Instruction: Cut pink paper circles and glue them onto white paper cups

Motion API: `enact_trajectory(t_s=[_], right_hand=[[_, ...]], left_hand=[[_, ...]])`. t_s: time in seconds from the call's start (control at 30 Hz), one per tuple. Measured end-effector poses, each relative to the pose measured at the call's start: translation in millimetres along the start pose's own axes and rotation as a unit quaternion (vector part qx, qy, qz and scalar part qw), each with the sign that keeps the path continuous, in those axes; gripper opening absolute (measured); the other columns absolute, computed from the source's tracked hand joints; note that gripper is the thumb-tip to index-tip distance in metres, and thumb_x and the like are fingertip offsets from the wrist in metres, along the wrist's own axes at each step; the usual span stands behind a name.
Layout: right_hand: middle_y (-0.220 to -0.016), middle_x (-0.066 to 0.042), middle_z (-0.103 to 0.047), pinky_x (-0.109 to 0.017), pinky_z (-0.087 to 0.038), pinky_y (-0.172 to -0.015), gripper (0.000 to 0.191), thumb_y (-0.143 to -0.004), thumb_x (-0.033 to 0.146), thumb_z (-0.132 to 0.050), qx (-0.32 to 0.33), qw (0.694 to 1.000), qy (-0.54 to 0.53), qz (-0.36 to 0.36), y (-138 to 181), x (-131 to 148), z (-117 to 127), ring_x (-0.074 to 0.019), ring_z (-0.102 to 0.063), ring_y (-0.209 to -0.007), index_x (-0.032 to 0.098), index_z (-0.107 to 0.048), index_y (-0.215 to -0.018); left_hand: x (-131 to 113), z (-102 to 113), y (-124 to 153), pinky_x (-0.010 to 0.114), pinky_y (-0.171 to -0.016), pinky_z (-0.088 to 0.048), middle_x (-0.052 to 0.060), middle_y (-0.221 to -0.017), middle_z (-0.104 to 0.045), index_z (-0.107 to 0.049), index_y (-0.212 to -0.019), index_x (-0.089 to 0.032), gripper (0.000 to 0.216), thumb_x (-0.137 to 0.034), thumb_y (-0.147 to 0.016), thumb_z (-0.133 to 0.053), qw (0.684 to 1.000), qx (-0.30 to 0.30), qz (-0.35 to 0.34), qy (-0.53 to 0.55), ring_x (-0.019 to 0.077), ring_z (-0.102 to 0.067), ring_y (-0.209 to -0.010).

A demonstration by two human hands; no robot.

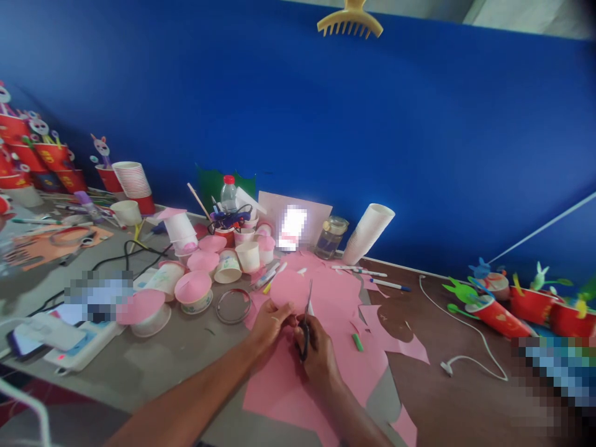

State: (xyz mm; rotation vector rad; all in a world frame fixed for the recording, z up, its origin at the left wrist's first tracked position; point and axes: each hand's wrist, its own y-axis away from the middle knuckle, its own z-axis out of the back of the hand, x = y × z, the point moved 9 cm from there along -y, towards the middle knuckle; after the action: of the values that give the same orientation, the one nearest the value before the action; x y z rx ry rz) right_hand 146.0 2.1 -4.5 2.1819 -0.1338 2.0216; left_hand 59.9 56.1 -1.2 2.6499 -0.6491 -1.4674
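Note:
My left hand pinches the near edge of a round pink paper piece, held just above the table. My right hand grips a pair of scissors with the blades pointing away from me, along the right side of that pink piece. Both hands hover over large pink paper sheets with cut-out holes, spread on the brown table. A small green stub lies on the pink sheet just right of my right hand.
Left of my hands stand several white paper cups with pink paper lids and a clear round ring. A stack of white cups, a glass jar, pens and a white cable lie farther back and right. Red decorated cups sit right.

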Motion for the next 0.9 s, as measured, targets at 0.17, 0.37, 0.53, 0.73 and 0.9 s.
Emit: enact_trajectory(t_s=[0.17,0.37,0.53,0.73,0.9], right_hand=[[-0.073,-0.002,-0.057,-0.02,-0.044,-0.047,0.039,-0.079,0.051,-0.061,-0.005,1.0,0.01,0.003,-0.1,0.6,2.2,-0.0123,-0.051,-0.057,0.018,-0.055,-0.098],[-0.074,-0.003,-0.06,-0.019,-0.045,-0.049,0.042,-0.079,0.055,-0.059,-0.01,0.999,0.036,-0.003,0.4,0.5,3.3,-0.0132,-0.055,-0.059,0.018,-0.056,-0.099],[-0.07,-0.003,-0.06,-0.02,-0.042,-0.046,0.045,-0.077,0.059,-0.057,-0.028,0.997,0.077,0.012,0.0,3.6,6.6,-0.0135,-0.053,-0.056,0.018,-0.058,-0.096],[-0.069,-0.002,-0.059,-0.02,-0.042,-0.045,0.041,-0.08,0.056,-0.055,-0.01,0.996,0.085,0.014,1.0,9.6,4.1,-0.013,-0.051,-0.056,0.018,-0.056,-0.095],[-0.069,-0.002,-0.057,-0.019,-0.042,-0.046,0.04,-0.081,0.055,-0.055,-0.004,0.997,0.075,0.003,2.6,10.5,2.3,-0.0121,-0.049,-0.055,0.018,-0.055,-0.096]], left_hand=[[1.4,-1.0,-0.4,0.022,-0.037,-0.038,-0.002,-0.049,-0.053,-0.056,-0.063,-0.014,0.03,-0.039,-0.065,-0.073,1.0,0.011,0.003,0.004,0.0102,-0.048,-0.038],[0.1,0.3,-0.4,0.022,-0.036,-0.038,-0.002,-0.049,-0.053,-0.056,-0.064,-0.014,0.031,-0.039,-0.066,-0.073,1.0,0.01,-0.001,-0.001,0.0104,-0.049,-0.038],[-0.7,2.5,-0.7,0.022,-0.036,-0.037,-0.003,-0.05,-0.052,-0.055,-0.065,-0.014,0.032,-0.04,-0.065,-0.073,1.0,0.003,-0.002,-0.011,0.0099,-0.048,-0.038],[-5.1,7.2,-5.1,0.02,-0.037,-0.036,-0.003,-0.049,-0.052,-0.056,-0.064,-0.014,0.032,-0.041,-0.065,-0.072,0.999,0.0,-0.018,-0.048,0.0086,-0.047,-0.04],[-9.3,10.6,-8.0,0.02,-0.038,-0.035,-0.003,-0.048,-0.052,-0.056,-0.061,-0.014,0.033,-0.042,-0.063,-0.073,0.997,-0.003,-0.02,-0.077,0.0085,-0.046,-0.041]])
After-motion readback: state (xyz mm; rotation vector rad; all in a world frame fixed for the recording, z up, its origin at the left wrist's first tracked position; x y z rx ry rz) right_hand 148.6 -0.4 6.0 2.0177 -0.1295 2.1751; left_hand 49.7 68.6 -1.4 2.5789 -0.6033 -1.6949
